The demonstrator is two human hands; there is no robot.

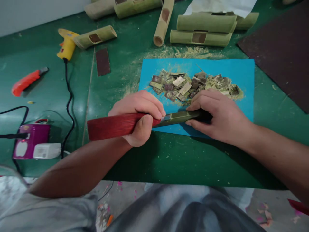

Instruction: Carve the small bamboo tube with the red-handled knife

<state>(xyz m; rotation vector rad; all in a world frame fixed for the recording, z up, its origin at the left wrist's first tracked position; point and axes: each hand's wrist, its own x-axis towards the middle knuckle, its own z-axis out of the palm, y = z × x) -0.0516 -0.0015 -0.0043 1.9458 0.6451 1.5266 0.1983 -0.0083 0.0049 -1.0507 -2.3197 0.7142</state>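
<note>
My left hand (pixel 140 114) is closed round a carving tool with a red wooden handle (pixel 113 125). Just past my fingers a bit of its metal blade (pixel 166 118) shows, against a dark green bamboo piece (pixel 177 117). The blade's tip and exact shape are hidden. My right hand (pixel 214 111) pinches the far part of that bamboo between thumb and fingers, over the front of a blue sheet (pixel 243 80). Beyond both hands a heap of bamboo chips and shavings (pixel 185 85) lies on the sheet.
Several bamboo tubes (pixel 205 23) with cut windows lie along the back of the green table (pixel 154 158). At left are a yellow glue gun (pixel 68 43) with a black cord, an orange utility knife (pixel 27 82) and a purple power adapter (pixel 31 140). A dark sheet (pixel 285 48) covers the right.
</note>
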